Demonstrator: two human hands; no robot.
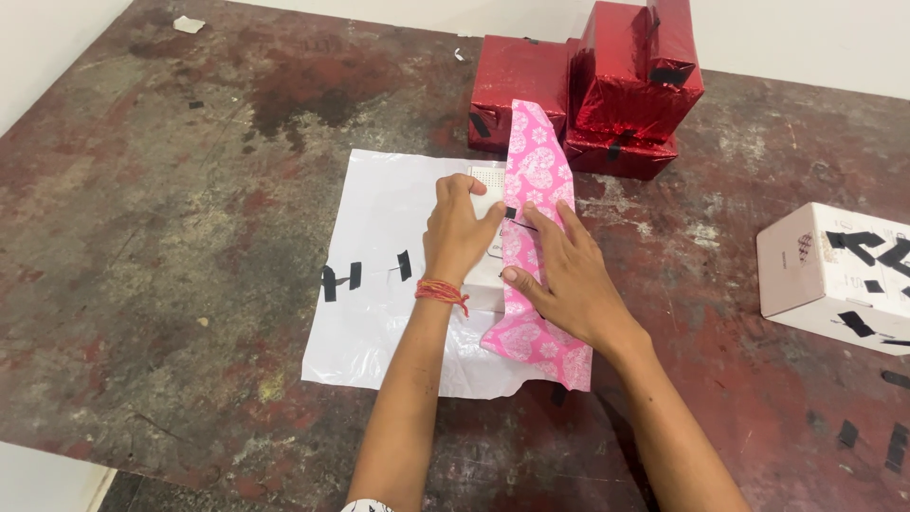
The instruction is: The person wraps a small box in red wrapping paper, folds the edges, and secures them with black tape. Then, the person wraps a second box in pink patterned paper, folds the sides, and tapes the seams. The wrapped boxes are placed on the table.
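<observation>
Centrally, both hands (512, 256) press pink wrapping paper (536, 190) onto a white box (488, 284).

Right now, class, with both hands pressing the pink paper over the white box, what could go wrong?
1. The left hand and right hand pin the pink paper with only one small black tape piece on it; letting go may let it spring open.
2. The paper's far end stands loose beside the red boxes and could crease.
</observation>
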